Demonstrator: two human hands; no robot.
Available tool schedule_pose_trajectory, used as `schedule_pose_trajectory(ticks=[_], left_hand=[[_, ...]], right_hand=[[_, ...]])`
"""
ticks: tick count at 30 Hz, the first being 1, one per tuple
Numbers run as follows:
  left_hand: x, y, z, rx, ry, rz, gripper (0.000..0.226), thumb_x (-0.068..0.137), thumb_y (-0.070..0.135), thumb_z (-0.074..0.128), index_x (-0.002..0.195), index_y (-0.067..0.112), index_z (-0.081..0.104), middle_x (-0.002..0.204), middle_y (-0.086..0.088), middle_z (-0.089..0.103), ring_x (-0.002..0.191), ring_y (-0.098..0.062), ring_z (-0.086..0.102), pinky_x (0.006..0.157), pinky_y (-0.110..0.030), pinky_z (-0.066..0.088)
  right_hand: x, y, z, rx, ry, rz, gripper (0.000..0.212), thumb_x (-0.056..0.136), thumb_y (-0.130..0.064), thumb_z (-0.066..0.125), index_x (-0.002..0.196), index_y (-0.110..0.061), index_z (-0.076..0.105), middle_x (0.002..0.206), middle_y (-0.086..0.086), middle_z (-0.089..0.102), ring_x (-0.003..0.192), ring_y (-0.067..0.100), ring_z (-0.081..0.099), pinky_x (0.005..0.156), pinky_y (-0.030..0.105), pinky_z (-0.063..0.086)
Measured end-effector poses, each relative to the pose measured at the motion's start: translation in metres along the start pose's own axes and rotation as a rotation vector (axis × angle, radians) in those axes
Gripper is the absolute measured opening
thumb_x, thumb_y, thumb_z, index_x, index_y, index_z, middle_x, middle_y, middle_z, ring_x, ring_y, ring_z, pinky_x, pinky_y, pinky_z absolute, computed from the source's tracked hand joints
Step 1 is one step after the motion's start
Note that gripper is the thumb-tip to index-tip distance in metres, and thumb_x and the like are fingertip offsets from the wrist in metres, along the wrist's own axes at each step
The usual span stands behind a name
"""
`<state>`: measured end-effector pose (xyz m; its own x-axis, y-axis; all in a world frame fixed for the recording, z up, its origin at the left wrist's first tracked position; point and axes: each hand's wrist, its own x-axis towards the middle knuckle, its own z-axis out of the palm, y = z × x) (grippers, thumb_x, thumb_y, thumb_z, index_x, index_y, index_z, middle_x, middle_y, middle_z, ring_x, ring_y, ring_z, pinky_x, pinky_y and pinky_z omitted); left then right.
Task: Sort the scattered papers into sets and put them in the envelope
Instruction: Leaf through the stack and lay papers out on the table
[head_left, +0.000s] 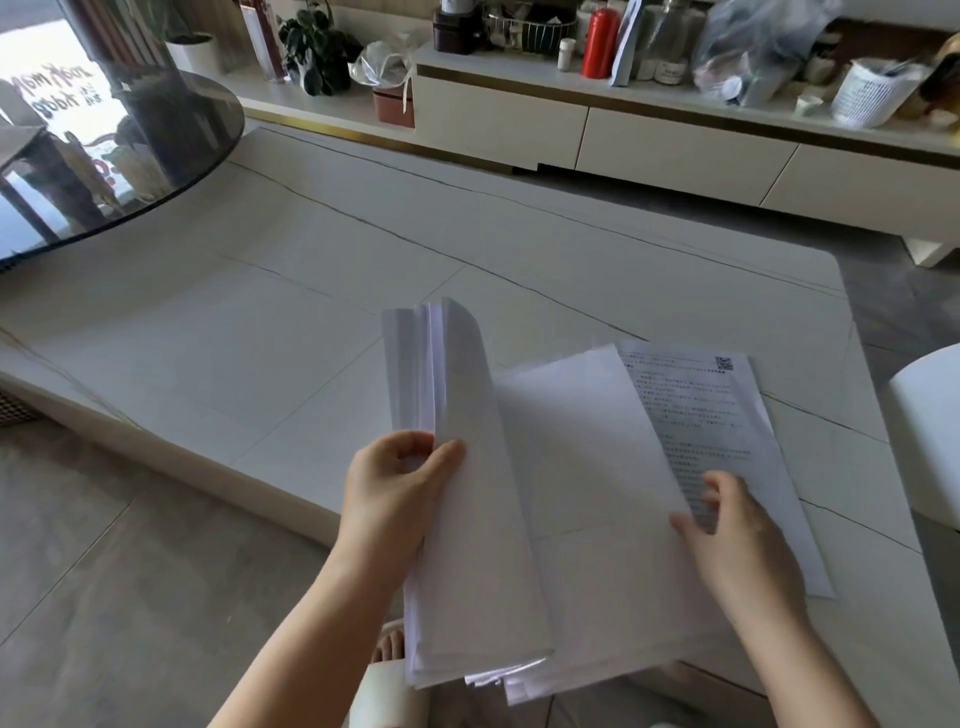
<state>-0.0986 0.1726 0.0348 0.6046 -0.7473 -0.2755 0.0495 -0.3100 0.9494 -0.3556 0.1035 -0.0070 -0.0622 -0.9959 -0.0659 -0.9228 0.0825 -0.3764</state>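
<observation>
The left hand (402, 480) grips a thick bundle of white sheets (467, 467) at its left edge, thumb on the near face and fingers curled round the back, so that the bundle stands tilted up off the table like the lifted half of an open book, its top edges fanned apart. The right hand (737, 535) lies on the papers to the right with fingers loosely bent; its fingertips rest at the edge of a blank sheet (587, 467) that lies spread flat, and whether it pinches that edge or only touches it I cannot tell. Under that blank sheet, reaching out to the right, is 1 printed page (727, 410) with lines of small text and a square code in its top corner. All these papers sit at the near right part of a pale stone-look table (311, 312) crossed by thin dark veins, and their lower ends overhang its near edge. At the far left a round dark glass tabletop (130, 156) overlaps the table. Beyond the table runs a low white cabinet (675, 150) with drawers, and on it stand a red bottle (600, 44), a wire basket (540, 28), a potted plant (317, 49) and clear plastic bags (753, 47).
</observation>
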Motion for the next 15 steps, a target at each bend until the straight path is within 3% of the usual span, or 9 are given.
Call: schedule_pose_trajectory(ticks=[2,3,5,6,8,9,10,12,15], left_hand=[[-0.001,-0.002,0.009,0.024,-0.015,0.01,0.008,0.079,0.016,0.075,0.074,0.013,0.069,0.064,0.002,0.065,0.057,-0.009,0.059,0.053,-0.016,0.048],[-0.001,-0.003,0.013,0.035,-0.021,0.016,0.007,0.079,0.016,0.075,0.076,0.012,0.07,0.066,0.001,0.065,0.06,-0.01,0.059,0.055,-0.017,0.049],[-0.001,-0.003,0.02,0.048,-0.027,0.02,0.008,0.08,0.017,0.074,0.075,0.012,0.07,0.068,0.0,0.066,0.062,-0.013,0.06,0.06,-0.023,0.049],[-0.001,-0.003,0.022,0.051,-0.028,0.02,0.008,0.08,0.017,0.074,0.074,0.013,0.07,0.069,-0.002,0.067,0.063,-0.014,0.061,0.063,-0.027,0.05],[-0.001,-0.004,0.026,0.063,-0.024,0.027,0.009,0.079,0.018,0.074,0.073,0.014,0.07,0.073,-0.004,0.069,0.067,-0.018,0.063,0.067,-0.031,0.052],[-0.002,-0.004,0.027,0.073,-0.022,0.035,0.009,0.079,0.019,0.075,0.072,0.016,0.07,0.073,-0.003,0.069,0.068,-0.018,0.063,0.068,-0.032,0.053],[-0.002,-0.004,0.029,0.085,-0.024,0.044,0.01,0.079,0.019,0.075,0.071,0.017,0.069,0.072,-0.001,0.068,0.068,-0.017,0.063,0.067,-0.03,0.052],[-0.003,-0.005,0.033,0.103,-0.036,0.042,0.013,0.079,0.02,0.075,0.07,0.017,0.067,0.068,0.002,0.065,0.062,-0.014,0.06,0.06,-0.026,0.049],[-0.003,-0.009,0.042,0.071,-0.061,-0.022,0.018,0.077,0.021,0.077,0.068,0.012,0.064,0.066,-0.004,0.065,0.059,-0.017,0.059,0.058,-0.029,0.05]], right_hand=[[-0.005,0.004,0.012,-0.141,-0.03,-0.238,0.062,0.069,-0.02,0.081,0.125,-0.013,0.056,0.122,0.019,0.06,0.108,0.041,0.058,0.082,0.05,0.052],[-0.008,0.003,0.021,-0.175,-0.059,-0.364,0.063,0.067,-0.03,0.08,0.124,-0.019,0.056,0.122,0.018,0.061,0.109,0.042,0.059,0.081,0.053,0.052],[-0.019,-0.008,0.034,-0.3,-0.242,-0.491,0.061,0.069,-0.061,0.052,0.123,-0.033,0.051,0.126,0.01,0.062,0.112,0.037,0.06,0.081,0.054,0.051],[-0.022,-0.013,0.036,-0.343,-0.356,-0.459,0.071,0.067,-0.069,0.036,0.13,-0.036,0.047,0.136,0.007,0.055,0.121,0.036,0.054,0.088,0.054,0.047],[-0.014,-0.009,0.037,-0.377,-0.441,-0.384,0.092,0.059,-0.076,0.009,0.145,-0.044,0.022,0.158,0.0,0.017,0.144,0.031,0.018,0.11,0.053,0.022],[-0.009,-0.002,0.037,-0.355,-0.454,-0.335,0.096,0.055,-0.078,0.001,0.146,-0.048,0.009,0.16,-0.003,0.0,0.147,0.026,0.002,0.115,0.049,0.01],[-0.005,0.002,0.033,-0.339,-0.43,-0.289,0.094,0.057,-0.08,0.0,0.145,-0.049,0.004,0.159,-0.004,-0.008,0.147,0.025,-0.007,0.116,0.047,0.005],[0.002,0.004,0.027,-0.344,-0.39,-0.232,0.078,0.077,-0.079,0.017,0.146,-0.047,0.002,0.159,-0.002,-0.009,0.146,0.025,-0.009,0.116,0.048,0.005],[0.002,0.004,0.027,-0.339,-0.346,-0.214,0.065,0.09,-0.062,0.036,0.148,-0.04,0.015,0.16,0.002,-0.001,0.147,0.027,-0.006,0.116,0.048,0.006]])
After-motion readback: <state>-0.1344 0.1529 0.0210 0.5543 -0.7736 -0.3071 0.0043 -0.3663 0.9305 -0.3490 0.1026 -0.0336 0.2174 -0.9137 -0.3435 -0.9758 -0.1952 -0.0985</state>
